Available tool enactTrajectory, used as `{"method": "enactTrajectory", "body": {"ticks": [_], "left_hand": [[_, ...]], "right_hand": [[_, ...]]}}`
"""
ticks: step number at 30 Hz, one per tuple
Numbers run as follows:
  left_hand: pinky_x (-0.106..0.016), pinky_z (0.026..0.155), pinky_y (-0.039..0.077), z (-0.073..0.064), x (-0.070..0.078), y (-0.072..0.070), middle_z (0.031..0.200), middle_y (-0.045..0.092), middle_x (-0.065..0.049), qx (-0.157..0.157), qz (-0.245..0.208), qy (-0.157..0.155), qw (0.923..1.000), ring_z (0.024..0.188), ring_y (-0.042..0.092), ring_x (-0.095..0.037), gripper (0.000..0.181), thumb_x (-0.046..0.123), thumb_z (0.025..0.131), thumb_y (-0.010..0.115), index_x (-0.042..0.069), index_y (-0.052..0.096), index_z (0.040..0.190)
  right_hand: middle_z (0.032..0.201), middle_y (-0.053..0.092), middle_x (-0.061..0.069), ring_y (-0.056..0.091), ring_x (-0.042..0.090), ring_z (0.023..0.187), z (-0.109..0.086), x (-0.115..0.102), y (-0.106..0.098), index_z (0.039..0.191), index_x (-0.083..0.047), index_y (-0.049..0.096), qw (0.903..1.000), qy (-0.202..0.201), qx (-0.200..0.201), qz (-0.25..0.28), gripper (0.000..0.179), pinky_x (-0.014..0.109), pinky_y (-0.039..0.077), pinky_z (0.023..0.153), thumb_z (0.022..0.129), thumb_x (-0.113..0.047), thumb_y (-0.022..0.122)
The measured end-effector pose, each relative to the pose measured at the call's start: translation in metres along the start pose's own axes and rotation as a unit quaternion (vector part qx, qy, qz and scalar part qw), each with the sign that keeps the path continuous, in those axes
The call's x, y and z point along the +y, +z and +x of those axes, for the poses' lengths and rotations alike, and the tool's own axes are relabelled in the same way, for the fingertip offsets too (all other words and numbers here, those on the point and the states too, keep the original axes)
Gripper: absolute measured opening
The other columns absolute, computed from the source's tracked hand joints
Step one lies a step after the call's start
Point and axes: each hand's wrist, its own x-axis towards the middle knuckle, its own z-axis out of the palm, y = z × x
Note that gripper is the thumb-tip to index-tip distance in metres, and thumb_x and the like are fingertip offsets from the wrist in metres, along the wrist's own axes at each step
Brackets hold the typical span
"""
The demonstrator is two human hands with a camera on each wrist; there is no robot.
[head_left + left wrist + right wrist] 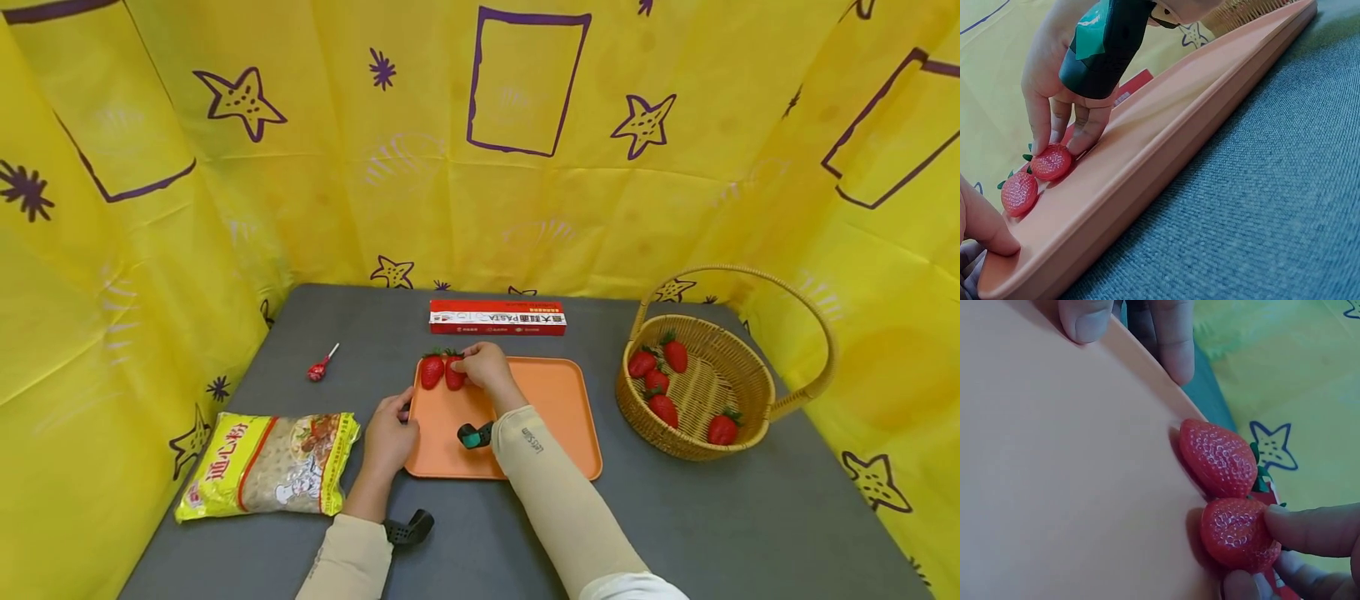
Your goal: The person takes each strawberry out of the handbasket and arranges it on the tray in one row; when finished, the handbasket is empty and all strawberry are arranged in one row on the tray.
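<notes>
Two red strawberries with green leaves lie side by side in the far left corner of the orange tray point(540, 417). My right hand point(486, 367) pinches the right strawberry point(1238, 534) between thumb and fingers, and it sits against the left strawberry point(431, 372). At the tray's left edge, my left hand point(390, 433) grips the rim, its thumb point(991, 231) on the inside and the other fingers outside. In the right wrist view both strawberries rest close to the tray's rim.
A wicker basket point(637, 417) with several strawberries stands on the right, its handle raised. Behind the tray lies a red pasta box point(497, 317). A yellow pasta bag point(270, 463) and a red lollipop point(317, 371) are on the left of the grey table point(465, 542).
</notes>
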Motion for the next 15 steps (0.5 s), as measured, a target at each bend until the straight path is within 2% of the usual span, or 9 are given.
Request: {"method": "enactTrajectory", "body": {"ticks": [4, 8, 11, 15], "left_hand": [[-0.043, 0.084, 0.048, 0.0, 0.002, 0.001, 0.127, 0.057, -0.016, -0.001, 0.0, 0.002, 1.0, 0.1, 0.06, -0.027, 0.052, 0.0, 0.084, 0.059, 0.003, 0.058, 0.136], [-0.044, 0.084, 0.048, 0.0, 0.003, 0.001, 0.128, 0.057, -0.016, -0.003, -0.002, 0.001, 1.0, 0.1, 0.059, -0.027, 0.052, 0.0, 0.084, 0.059, 0.003, 0.058, 0.136], [-0.044, 0.084, 0.048, 0.001, 0.003, 0.001, 0.129, 0.056, -0.016, -0.006, -0.003, 0.0, 1.0, 0.101, 0.059, -0.028, 0.053, 0.0, 0.085, 0.058, 0.003, 0.057, 0.137], [-0.044, 0.085, 0.047, 0.001, 0.002, 0.0, 0.131, 0.055, -0.016, -0.013, -0.005, -0.007, 0.9999, 0.103, 0.057, -0.028, 0.054, 0.0, 0.085, 0.058, 0.004, 0.055, 0.139]], "right_hand": [[0.101, 0.061, 0.01, 0.059, 0.026, 0.081, -0.003, 0.0, -0.01, 0.11, -0.003, 0.066, 0.9999, -0.012, 0.001, -0.01, 0.033, 0.034, 0.053, 0.071, 0.081, -0.013, 0.08], [0.108, 0.062, 0.011, 0.063, 0.034, 0.091, -0.012, -0.007, -0.039, 0.122, -0.002, 0.063, 0.9991, -0.042, -0.006, -0.006, 0.046, 0.042, 0.053, 0.08, 0.083, -0.02, 0.079], [0.112, 0.062, 0.012, 0.063, 0.038, 0.101, -0.025, -0.017, -0.077, 0.124, -0.002, 0.062, 0.9976, -0.065, -0.023, 0.007, 0.047, 0.045, 0.051, 0.088, 0.084, -0.021, 0.079], [0.12, 0.061, 0.017, 0.061, 0.036, 0.106, -0.052, -0.03, -0.144, 0.128, -0.002, 0.06, 0.9938, -0.094, -0.051, 0.028, 0.046, 0.046, 0.047, 0.095, 0.088, -0.019, 0.074]]}}
